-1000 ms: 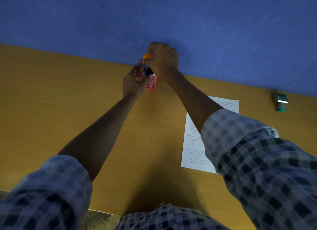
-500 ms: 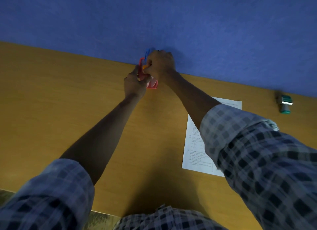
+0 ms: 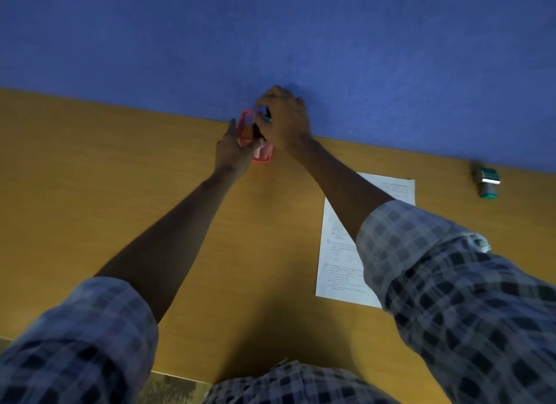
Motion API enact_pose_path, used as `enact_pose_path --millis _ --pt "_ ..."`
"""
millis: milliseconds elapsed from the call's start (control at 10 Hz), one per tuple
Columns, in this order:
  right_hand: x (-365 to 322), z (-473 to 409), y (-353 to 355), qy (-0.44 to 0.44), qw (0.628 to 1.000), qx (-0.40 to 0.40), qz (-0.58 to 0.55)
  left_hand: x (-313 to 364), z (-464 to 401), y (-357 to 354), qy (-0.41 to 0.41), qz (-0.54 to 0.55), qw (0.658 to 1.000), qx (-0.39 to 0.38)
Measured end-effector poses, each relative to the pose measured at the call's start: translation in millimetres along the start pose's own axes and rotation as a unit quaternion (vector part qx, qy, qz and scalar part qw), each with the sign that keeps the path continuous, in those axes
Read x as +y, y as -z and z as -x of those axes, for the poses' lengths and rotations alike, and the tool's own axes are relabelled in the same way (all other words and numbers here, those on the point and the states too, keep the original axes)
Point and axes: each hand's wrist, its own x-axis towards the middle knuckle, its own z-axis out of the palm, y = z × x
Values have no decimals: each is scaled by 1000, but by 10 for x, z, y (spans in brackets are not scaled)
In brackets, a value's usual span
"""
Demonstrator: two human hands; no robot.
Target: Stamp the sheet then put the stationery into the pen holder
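Note:
A red mesh pen holder [image 3: 264,154] stands at the far edge of the wooden desk [image 3: 90,193], against the blue wall. My left hand [image 3: 233,152] grips its left side. My right hand [image 3: 284,122] is over its top, fingers closed around pens whose blue and teal ends [image 3: 267,117] show at the rim. An orange item [image 3: 245,132] sits inside the holder. The printed white sheet [image 3: 340,253] lies to the right, partly under my right arm. A green-and-silver stamp [image 3: 487,183] rests on its side at the far right.
The blue wall [image 3: 270,42] rises directly behind the desk. The desk's near edge [image 3: 168,373] runs close to my body, with my checked sleeves low in the view.
The orange-topped item that stood above the holder has sunk inside it. My right hand dropped lower onto the holder's top, and my left hand slid to the holder's left side.

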Motion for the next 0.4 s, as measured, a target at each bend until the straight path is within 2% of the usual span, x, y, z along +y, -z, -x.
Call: enact_pose_path --millis 100,200,300,400 --pt "128 137 240 -42 991 72 -106 80 56 73 22 -2 1000 2" --pt "336 338 495 -74 985 107 -113 117 98 118 30 0 1000 2" --pt "502 591 796 -87 987 119 -66 235 255 189 20 9 1000 15" --pt "687 822 1086 -97 983 146 -53 372 369 192 -13 11 999 34"
